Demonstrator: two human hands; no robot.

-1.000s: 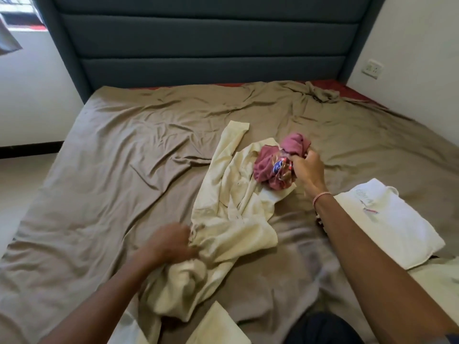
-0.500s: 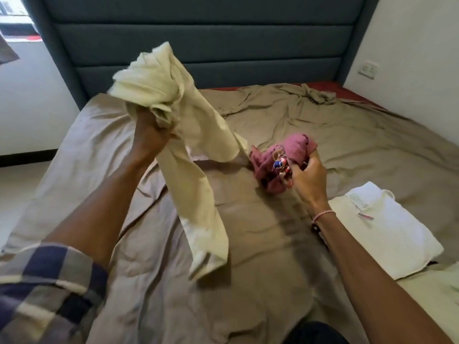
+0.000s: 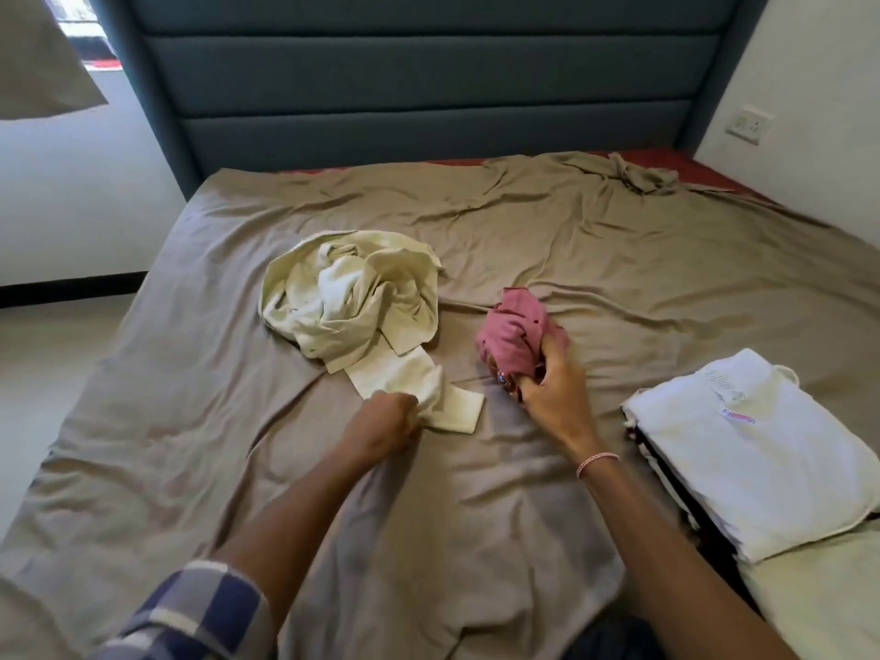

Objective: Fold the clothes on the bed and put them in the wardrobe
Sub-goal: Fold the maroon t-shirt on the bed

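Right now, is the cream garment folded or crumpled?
Crumpled, not folded. The cream garment lies bunched in a heap on the bed sheet, one strip trailing to the left hand, which grips it.

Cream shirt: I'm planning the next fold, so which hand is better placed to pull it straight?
Left, I'd say. The left hand grips the near end of the cream shirt, while the right hand is wrapped round the pink cloth beside it.

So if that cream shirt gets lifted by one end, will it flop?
Probably: the cream shirt lies crumpled in soft folds, so it should dangle limply. It seems light: the left hand grips just one end. Pushed, it would likely bunch on the wrinkled sheet.
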